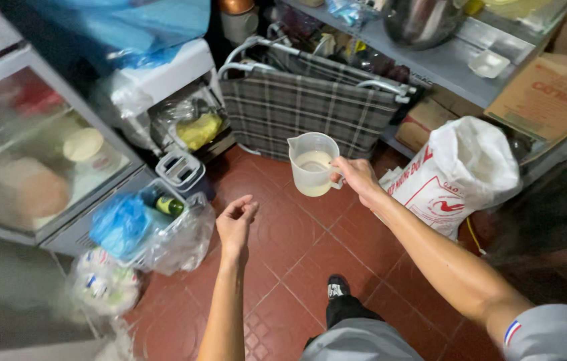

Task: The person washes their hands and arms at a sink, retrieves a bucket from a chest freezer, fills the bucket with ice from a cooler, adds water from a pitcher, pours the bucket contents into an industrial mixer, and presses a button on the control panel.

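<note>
Head view looks down on a red tiled floor [297,254]. At the far left a glass-fronted cabinet [29,154] is blurred, its contents only pale and reddish shapes. Against its lower right corner a clear plastic bag [176,241] holds a blue bag [119,224] and a green bottle [169,205], half hidden. Below it a pale sack [103,284] with small printed marks is hard to make out. The left hand [235,220] hangs over the floor, fingers loosely curled, holding nothing. Behind, a folded plaid frame [310,107] leans under a metal shelf [430,63]. The right hand [357,177] grips the handle of a clear measuring jug [313,164], fingers closed on it, jug upright and part full of whitish liquid. At the right a white sack [457,174] with red print stands on the floor; a brown carton [551,93] with red lettering sits above, cut off.
</note>
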